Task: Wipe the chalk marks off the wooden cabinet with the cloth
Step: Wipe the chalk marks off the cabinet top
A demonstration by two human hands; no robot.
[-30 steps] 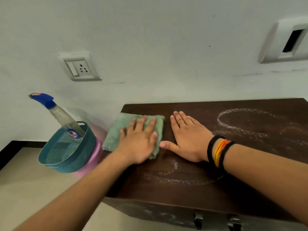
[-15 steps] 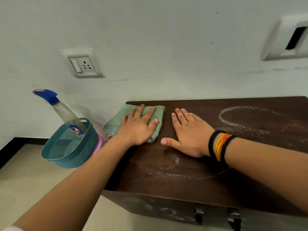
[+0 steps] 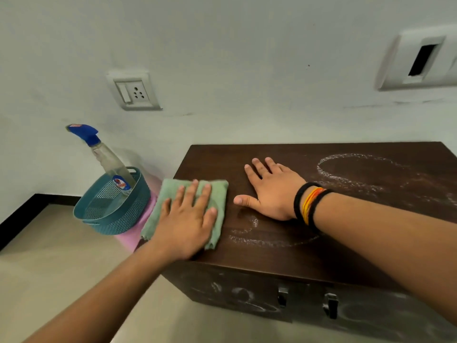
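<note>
The dark wooden cabinet [image 3: 272, 258] stands against the wall. A folded green cloth [image 3: 218, 191] lies at the left end of its top, partly over the left edge. My left hand [image 3: 185, 219] presses flat on the cloth with fingers spread. My right hand [image 3: 272, 191], with wrist bands, rests flat and open on the top just right of the cloth. A chalk arc [image 3: 259, 241] runs near the front edge under my right wrist. A chalk oval [image 3: 326, 174] with smudges lies further right. Chalk scribbles [image 3: 242, 293] mark the cabinet's front.
A teal mesh basket [image 3: 116, 219] holding a blue-topped spray bottle [image 3: 111, 162] sits on a pink stand [image 3: 131, 237] left of the cabinet. A wall socket [image 3: 134, 91] is above. Two dark handles [image 3: 283, 295] stick out of the cabinet front. Beige floor lies below.
My left hand slid the cloth to the back of the top, then pulled it towards the front edge along the left side. My right hand stayed in place.
</note>
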